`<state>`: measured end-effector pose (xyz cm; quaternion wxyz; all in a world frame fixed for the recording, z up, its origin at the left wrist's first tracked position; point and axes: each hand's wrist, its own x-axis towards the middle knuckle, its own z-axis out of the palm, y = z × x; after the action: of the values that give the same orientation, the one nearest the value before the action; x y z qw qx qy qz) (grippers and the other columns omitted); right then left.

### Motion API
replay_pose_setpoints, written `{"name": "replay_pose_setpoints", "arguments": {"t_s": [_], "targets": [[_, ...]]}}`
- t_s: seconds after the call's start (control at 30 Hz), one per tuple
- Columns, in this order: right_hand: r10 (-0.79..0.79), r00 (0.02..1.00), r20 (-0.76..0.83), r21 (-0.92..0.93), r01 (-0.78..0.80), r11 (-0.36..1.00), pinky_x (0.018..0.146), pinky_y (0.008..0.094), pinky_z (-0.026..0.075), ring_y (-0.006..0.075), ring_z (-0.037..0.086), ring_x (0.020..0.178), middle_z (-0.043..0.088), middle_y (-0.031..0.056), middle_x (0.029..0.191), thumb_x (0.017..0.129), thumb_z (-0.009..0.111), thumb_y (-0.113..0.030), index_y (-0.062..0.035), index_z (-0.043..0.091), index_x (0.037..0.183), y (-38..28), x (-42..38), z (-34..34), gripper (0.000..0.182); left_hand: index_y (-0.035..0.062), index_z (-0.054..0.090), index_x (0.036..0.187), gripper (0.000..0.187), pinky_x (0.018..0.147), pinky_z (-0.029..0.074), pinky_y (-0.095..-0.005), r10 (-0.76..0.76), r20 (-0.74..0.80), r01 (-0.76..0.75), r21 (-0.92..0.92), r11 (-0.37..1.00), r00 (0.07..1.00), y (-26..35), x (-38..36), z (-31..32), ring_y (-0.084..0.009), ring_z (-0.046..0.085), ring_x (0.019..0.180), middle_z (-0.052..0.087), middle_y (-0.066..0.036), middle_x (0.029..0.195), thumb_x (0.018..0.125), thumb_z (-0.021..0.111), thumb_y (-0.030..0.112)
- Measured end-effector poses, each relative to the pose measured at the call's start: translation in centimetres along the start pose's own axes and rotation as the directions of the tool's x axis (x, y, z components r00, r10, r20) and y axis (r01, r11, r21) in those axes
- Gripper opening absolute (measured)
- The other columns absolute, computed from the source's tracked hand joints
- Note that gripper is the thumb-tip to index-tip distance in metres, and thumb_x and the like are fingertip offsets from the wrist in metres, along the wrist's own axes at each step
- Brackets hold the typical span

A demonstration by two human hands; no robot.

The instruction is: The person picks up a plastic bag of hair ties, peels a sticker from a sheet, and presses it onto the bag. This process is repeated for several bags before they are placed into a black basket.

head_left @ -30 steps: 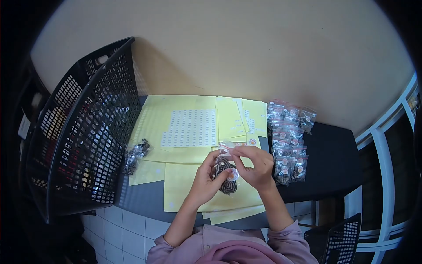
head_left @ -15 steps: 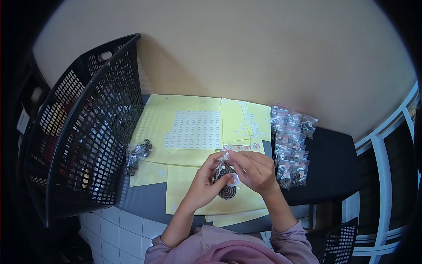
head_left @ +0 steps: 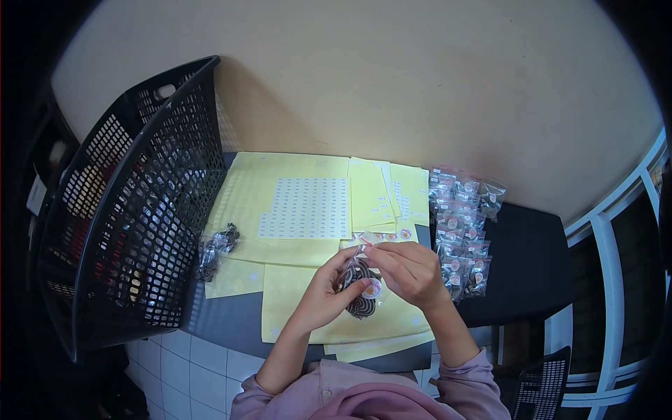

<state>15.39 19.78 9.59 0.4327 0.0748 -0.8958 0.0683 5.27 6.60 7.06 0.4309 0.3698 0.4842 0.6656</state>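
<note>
Over the yellow sheets, I hold a small clear zip bag (head_left: 361, 308) with dark, pale-striped coiled contents and a round orange-and-white sticker on its front. My left hand (head_left: 330, 292) is closed on the bag's left side, its thumb lying across the front near the sticker. The fingertips of my right hand (head_left: 411, 271) pinch the bag's top edge, where a red strip shows. Part of the bag is hidden behind my fingers. A sheet of round stickers (head_left: 392, 236) lies just beyond my hands.
A large black perforated basket (head_left: 150, 210) stands at the left. Beside it lie bags of dark coils (head_left: 217, 250). A sheet of small printed labels (head_left: 308, 208) rests on yellow backing paper (head_left: 287, 163). Several stickered bags (head_left: 462, 231) lie in rows at the right on the black table (head_left: 525, 259).
My right fingers have shifted slightly along the bag's top edge, and the red strip shows more plainly. My left hand keeps its hold. The view has moved a little.
</note>
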Motion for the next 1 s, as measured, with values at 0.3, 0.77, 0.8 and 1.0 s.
{"name": "replay_pose_setpoints", "arguments": {"t_s": [0.3,0.77,0.8,1.0], "targets": [[0.052,0.986,0.158,-0.097,-0.037,0.995,0.079,0.0331,0.044,0.0172,0.058,0.09,0.062,0.0052,0.091,0.067,0.059,-0.008,-0.0049,0.057,0.102,0.7,-0.8,-2.8,0.035,0.0001,0.035,0.123,0.047,0.081,0.043,-0.0265,0.022,0.027,-0.022,0.005,1.0,0.999,-0.8,0.6,1.7,-0.0138,0.053,0.093,0.054,-0.011,0.103,0.079,0.053,-0.003],[0.08,0.995,-0.059,-0.156,-0.088,0.984,0.086,0.0349,0.039,0.021,0.055,0.093,0.057,0.0057,0.086,0.061,0.069,-0.012,-0.0083,0.058,0.092,2.6,-7.3,-9.6,0.033,-0.0019,0.034,0.124,0.049,0.082,0.042,-0.0248,-0.043,0.142,0.046,-0.021,0.999,0.989,-2.1,2.7,9.1,-0.0118,0.052,0.095,0.053,-0.011,0.107,0.079,0.054,0.0],[0.082,0.995,-0.058,-0.16,-0.09,0.983,0.086,0.0349,0.039,0.021,0.055,0.093,0.057,0.0057,0.086,0.061,0.069,-0.012,-0.0083,0.058,0.092,2.6,-7.8,-9.8,0.033,-0.0019,0.034,0.124,0.049,0.082,0.042,-0.0248,-0.044,0.145,0.048,-0.023,0.999,0.988,-2.0,2.9,9.6,-0.0118,0.052,0.095,0.053,-0.011,0.107,0.079,0.054,0.0],[0.836,0.546,0.056,0.786,-0.54,0.3,0.085,0.0307,0.04,0.0168,0.05,0.098,0.053,0.0114,0.103,0.07,0.067,-0.008,0.0011,0.04,0.113,0.6,-11.7,-7.8,0.051,0.0019,0.038,0.119,0.043,0.084,0.042,-0.0267,0.035,0.129,-0.022,-0.095,0.995,0.991,-3.0,4.4,12.5,-0.0144,0.052,0.098,0.054,-0.011,0.107,0.078,0.052,-0.002]]}}
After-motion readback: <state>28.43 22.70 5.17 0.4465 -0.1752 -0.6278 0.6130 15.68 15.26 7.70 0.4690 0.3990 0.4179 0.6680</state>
